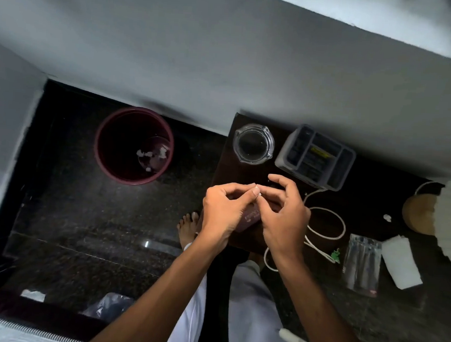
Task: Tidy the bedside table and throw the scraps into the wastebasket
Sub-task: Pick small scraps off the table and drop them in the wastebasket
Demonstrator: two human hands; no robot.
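Left hand [224, 210]: above the bedside table's [224, 170] left edge, thumb and forefinger pinching a tiny white scrap [259, 193].
Right hand [285, 215]: fingers curled, meeting the left fingertips; hold on the scrap unclear.
Wastebasket [114, 147]: on the floor left of the table, white bits inside.

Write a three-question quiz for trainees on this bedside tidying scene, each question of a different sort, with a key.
1. True or false: the round maroon wastebasket already holds white scraps.
2. The clear glass ashtray stands: A) on the floor; B) on the dark bedside table, left of the clear plastic compartment box; C) inside the wastebasket.
3. What long white thing lies looped on the table?
Key: 1 true; 2 B; 3 the white cable.
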